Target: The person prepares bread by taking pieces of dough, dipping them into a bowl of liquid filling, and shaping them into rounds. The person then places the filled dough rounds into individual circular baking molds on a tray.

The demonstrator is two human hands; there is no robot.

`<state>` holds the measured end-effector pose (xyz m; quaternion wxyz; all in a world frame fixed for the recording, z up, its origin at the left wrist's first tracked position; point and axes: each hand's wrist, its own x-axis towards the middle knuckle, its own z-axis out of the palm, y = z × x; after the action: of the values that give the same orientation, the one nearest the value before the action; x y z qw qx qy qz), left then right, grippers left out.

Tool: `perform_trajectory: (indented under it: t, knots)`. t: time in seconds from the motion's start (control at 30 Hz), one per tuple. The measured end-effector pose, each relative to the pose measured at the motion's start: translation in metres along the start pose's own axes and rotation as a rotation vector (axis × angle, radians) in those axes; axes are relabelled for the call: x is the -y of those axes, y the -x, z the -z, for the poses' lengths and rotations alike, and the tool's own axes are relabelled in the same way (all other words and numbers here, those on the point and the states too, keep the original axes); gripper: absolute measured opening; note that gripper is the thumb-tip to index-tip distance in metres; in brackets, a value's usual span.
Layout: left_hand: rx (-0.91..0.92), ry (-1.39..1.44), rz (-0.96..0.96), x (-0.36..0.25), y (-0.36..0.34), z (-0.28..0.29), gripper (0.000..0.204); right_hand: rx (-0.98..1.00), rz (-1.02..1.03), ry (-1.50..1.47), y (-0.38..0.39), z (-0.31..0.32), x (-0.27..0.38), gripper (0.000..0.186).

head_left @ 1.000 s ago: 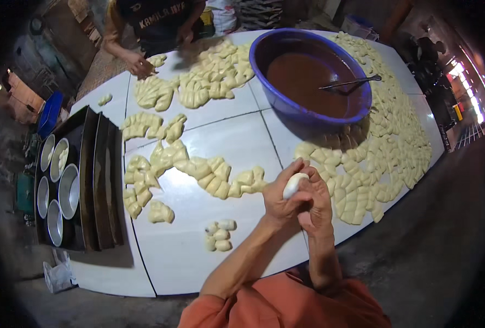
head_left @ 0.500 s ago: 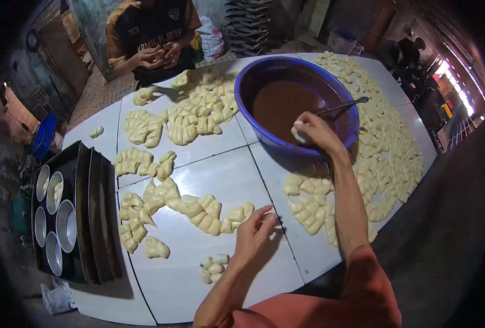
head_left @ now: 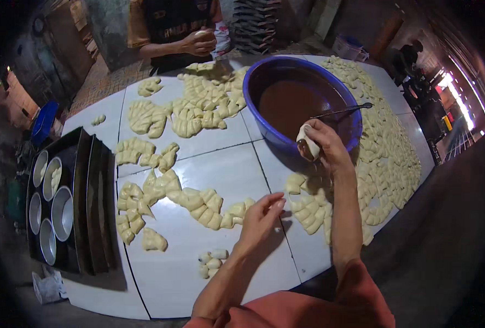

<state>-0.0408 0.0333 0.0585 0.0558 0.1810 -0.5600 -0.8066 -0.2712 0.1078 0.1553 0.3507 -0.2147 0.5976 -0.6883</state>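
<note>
My right hand grips a pale piece of dough with brown filling showing on it, at the near rim of a large blue basin. Inside the basin lies a brown filling, and a dark-handled utensil leans over its right rim. Over the white tiled table, my left hand is empty, its fingers loosely stretched out. Beside it runs a strip of cut dough pieces. A small cluster of shaped dough pieces sits by my left forearm.
Cut dough covers the table's right side; more dough lies at the far left. Dark trays with round metal tins stand at the left edge. Across the table, a person's hands hold a pale piece.
My right hand has turned and come back toward the basin's near rim, exposing the dough and its filling. My left hand has shifted slightly. The other person's hands have moved right.
</note>
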Motion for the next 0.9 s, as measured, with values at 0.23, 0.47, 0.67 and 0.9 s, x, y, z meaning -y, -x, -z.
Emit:
perform_trajectory:
  t: [0.23, 0.47, 0.67, 0.9]
  knots:
    - [-0.066, 0.712, 0.028, 0.003, -0.011, -0.01, 0.045, 0.003, -0.063, -0.315, 0.061, -0.048, -0.078, 0.015]
    - [-0.434, 0.584, -0.042, 0.023, 0.024, 0.041, 0.032, 0.071, 0.057, 0.008, 0.106, -0.083, -0.128, 0.041]
    - [-0.452, 0.507, -0.142, 0.036, 0.04, 0.047, 0.032, -0.11, 0.48, 0.689, 0.121, -0.123, -0.155, 0.025]
    - [-0.342, 0.247, -0.136, 0.009, 0.049, 0.069, 0.032, -0.1, -0.119, 0.204, 0.122, -0.142, -0.133, 0.017]
